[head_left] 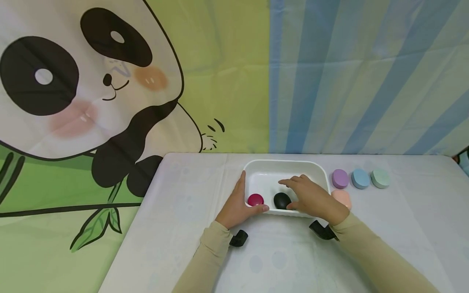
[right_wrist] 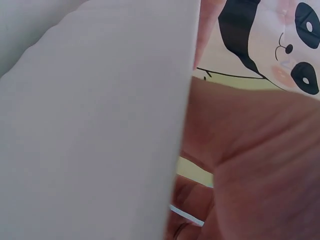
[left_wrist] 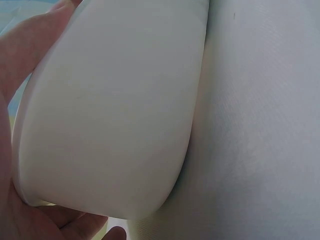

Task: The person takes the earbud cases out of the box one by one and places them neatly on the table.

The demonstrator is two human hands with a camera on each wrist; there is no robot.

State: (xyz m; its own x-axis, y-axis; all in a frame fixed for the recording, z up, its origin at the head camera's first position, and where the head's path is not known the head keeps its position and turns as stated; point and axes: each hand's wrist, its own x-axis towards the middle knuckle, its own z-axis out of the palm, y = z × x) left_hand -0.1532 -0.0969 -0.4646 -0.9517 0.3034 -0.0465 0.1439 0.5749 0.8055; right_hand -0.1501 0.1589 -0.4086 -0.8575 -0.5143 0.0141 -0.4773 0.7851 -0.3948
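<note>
A white rectangular tray (head_left: 286,163) stands near the far edge of the table, with a crimson round piece (head_left: 255,200) and a black round piece (head_left: 282,200) lying along its near side. My left hand (head_left: 239,206) grips the tray's near-left corner, thumb along the front rim and fingers against the left side. The left wrist view shows the tray's outer wall (left_wrist: 115,110) between thumb and fingers. Over the tray's right part hangs my right hand (head_left: 309,198), fingers spread, thumb tip beside the black piece. The tray wall (right_wrist: 95,130) covers part of that hand in the right wrist view.
Right of the tray sit a purple round piece (head_left: 340,179), a blue one (head_left: 360,179) and a mint green one (head_left: 380,178). A peach piece (head_left: 342,198) lies nearer, partly behind my right wrist. A panda-printed curtain (head_left: 227,81) hangs behind the table.
</note>
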